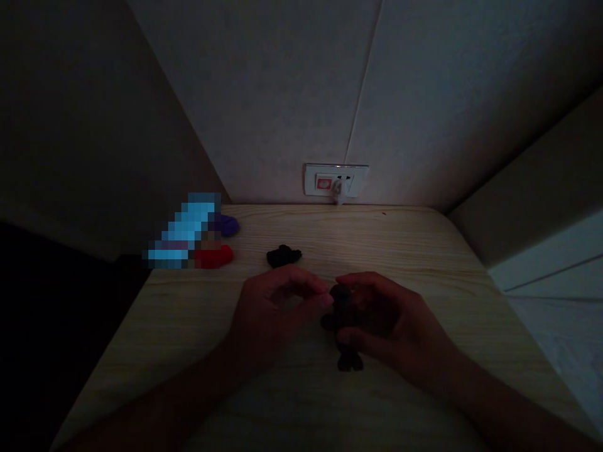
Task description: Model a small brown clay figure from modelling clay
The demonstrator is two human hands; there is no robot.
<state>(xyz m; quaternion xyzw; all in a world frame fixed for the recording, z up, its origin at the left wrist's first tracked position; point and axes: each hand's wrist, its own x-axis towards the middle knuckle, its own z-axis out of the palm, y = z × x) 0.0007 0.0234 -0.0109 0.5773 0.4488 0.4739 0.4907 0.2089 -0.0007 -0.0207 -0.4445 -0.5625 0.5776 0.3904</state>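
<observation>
The scene is very dark. Both hands meet over a light wooden tabletop (424, 251). My right hand (391, 326) is closed around a small dark, lumpy object (346, 314), part of which hangs down towards the table. My left hand (277, 307) has its fingers curled, and the fingertips pinch at the same dark object from the left. What the object is cannot be made out. A second small dark piece (284, 255) lies on the table just beyond my left hand.
A red item (214, 256) and a purple item (229, 225) lie at the table's back left beside a blurred blue patch. A white wall socket (335, 180) with a plug in it sits on the wall behind. Walls close in on both sides.
</observation>
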